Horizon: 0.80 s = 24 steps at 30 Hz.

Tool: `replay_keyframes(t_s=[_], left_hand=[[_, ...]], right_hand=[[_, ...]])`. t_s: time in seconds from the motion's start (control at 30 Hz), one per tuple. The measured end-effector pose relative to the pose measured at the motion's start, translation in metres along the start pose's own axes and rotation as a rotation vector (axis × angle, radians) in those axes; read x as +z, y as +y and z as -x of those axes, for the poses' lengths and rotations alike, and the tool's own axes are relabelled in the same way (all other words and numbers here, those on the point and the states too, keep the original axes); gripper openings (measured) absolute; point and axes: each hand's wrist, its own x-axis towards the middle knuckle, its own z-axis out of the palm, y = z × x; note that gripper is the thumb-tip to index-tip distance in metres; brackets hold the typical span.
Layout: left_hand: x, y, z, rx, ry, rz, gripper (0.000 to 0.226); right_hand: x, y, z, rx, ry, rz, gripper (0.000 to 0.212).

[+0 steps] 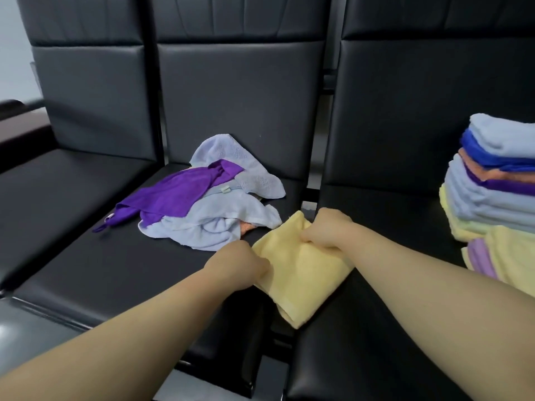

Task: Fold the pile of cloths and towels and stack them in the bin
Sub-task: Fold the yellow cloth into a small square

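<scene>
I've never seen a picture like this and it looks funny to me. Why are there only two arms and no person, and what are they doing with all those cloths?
The picture comes from a camera worn on a person's head, looking down. That is why you see only their arms, as if you were them. There is no machine here.

The left hand and the right hand both grip a folded yellow towel over the gap between two black seats. Behind it lies a messy pile of light blue cloths, with a purple cloth on top. These are not folded yet. On the right stands a stack of folded towels. No bin shows in the picture.
</scene>
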Motion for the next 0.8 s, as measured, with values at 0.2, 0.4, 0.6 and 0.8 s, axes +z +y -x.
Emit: replay_keyframes(t_s=[0.2, 0.4, 0.6, 0.8], left_hand=[[-0.004, 0.011, -0.002, 0.030, 0.036, 0.085, 0.023], [-0.020, 0.051, 0.021, 0.210, 0.213, 0.607, 0.026], [-0.026, 0.146, 0.071, 0.422, 0.224, 0.683, 0.009], [-0.005, 0.254, 0.108, 0.518, 0.067, 0.714, 0.015]], right_hand=[[-0.011, 0.011, 0.018, -0.021, -0.048, -0.119, 0.015], [-0.053, 0.075, 0.080, -0.102, 0.188, -0.483, 0.013], [-0.104, 0.155, 0.144, -0.074, 0.454, -0.603, 0.018], [-0.140, 0.250, 0.189, 0.100, 0.601, -0.703, 0.016]])
